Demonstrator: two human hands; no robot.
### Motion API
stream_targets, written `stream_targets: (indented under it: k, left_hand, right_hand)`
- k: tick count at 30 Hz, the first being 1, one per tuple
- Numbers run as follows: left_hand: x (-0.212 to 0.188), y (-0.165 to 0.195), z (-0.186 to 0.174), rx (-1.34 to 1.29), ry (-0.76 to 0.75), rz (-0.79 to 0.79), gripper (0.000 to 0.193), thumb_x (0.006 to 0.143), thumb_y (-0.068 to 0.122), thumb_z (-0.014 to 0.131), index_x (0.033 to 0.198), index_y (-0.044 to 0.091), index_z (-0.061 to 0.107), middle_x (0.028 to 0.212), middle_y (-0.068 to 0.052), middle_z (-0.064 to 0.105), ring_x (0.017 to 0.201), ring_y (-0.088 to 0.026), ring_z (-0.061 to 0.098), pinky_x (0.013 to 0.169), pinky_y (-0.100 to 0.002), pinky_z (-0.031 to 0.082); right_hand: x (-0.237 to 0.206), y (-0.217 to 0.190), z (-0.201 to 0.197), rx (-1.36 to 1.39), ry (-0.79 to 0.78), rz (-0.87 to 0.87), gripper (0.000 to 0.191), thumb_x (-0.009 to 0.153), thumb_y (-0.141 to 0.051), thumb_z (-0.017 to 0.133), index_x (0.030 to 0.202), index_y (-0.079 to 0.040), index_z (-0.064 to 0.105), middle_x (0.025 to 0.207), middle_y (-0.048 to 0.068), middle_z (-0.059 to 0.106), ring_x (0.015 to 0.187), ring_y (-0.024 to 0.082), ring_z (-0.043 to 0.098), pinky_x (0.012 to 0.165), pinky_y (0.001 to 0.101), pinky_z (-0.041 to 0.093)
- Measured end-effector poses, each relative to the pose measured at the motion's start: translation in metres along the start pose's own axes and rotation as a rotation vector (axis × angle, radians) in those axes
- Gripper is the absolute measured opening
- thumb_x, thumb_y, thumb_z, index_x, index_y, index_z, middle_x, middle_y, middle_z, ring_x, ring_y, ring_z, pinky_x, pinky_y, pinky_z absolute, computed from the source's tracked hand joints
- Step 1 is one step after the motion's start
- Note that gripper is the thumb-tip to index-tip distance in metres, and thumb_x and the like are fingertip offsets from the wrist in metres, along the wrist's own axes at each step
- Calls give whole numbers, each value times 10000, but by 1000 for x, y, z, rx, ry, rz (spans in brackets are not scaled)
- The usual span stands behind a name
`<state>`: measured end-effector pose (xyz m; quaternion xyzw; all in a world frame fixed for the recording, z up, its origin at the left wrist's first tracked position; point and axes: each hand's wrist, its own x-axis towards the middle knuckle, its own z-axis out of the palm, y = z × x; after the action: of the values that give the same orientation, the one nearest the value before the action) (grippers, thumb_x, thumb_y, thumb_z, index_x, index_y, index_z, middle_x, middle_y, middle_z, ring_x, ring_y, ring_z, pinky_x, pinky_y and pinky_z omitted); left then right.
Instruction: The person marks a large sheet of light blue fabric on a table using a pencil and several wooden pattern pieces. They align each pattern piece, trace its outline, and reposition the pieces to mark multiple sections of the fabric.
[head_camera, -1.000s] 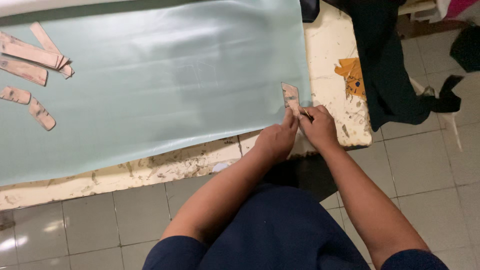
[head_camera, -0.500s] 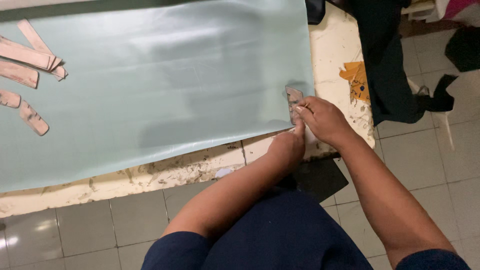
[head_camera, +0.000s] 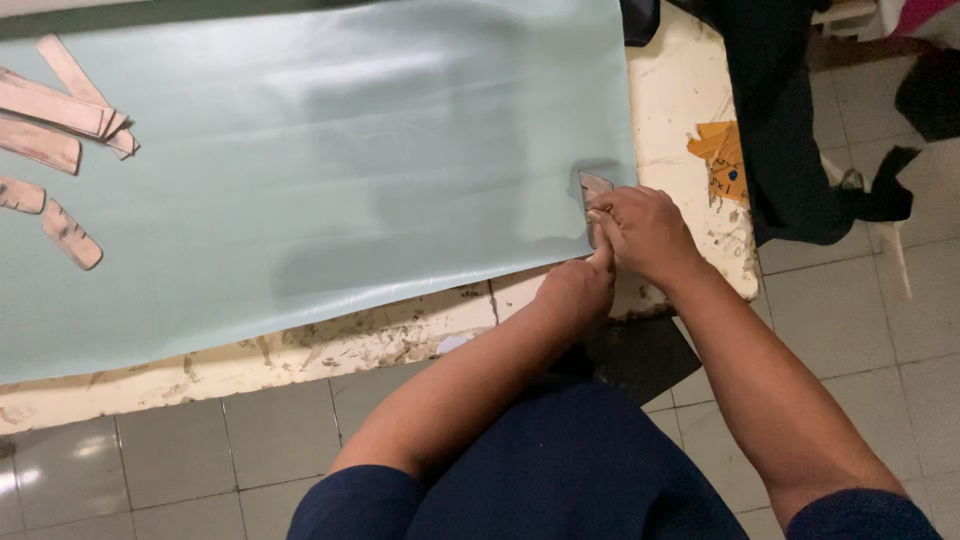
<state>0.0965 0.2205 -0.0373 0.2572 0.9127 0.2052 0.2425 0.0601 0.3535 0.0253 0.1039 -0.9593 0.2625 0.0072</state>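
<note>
Right hand (head_camera: 645, 232) lies with its fingers curled down on a small tan strip (head_camera: 593, 186), pinning it at the right edge of the sheet (head_camera: 330, 170). Left hand (head_camera: 572, 287) is bunched just below and touches the right one; whether it holds anything I cannot tell. That pale green sheet covers most of a cream bench (head_camera: 680, 100) with a chipped, stained edge. More tan strips (head_camera: 60, 120) lie on the sheet's far left. An orange scrap (head_camera: 722, 158) sits on the bare bench, beside a dark cloth (head_camera: 790, 130) hanging off its right end. Grey floor tiles (head_camera: 200, 460) lie below. No containers show.
</note>
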Motion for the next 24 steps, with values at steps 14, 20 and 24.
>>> stream_targets:
  k: [14,20,24]
  left_hand:
    - [-6,-4,-17,351,19,225,441,942,214,554,1330,16,625,1598,-274,338,919,-286,704,708,-424,595]
    - [-9,-11,-11,415,168,311,442,934,243,535,1304,33,658,1537,-227,437,1318,-323,508,1062,-489,376]
    - [-4,-11,-11,402,360,323,477,949,279,509,1295,-18,648,1467,-226,468,1408,-381,406,1180,-598,185]
  right_hand:
    - [8,2,6,-1,91,-15,177,960,-199,678,1024,-48,744,1010,137,743,951,355,686,862,440,544]
    - [12,0,4,16,46,69,179,967,-206,684,1036,-53,748,1017,142,738,933,346,694,832,428,551]
    - [20,-1,7,76,93,48,187,979,-205,668,1060,-59,753,1039,131,744,952,334,701,847,416,554]
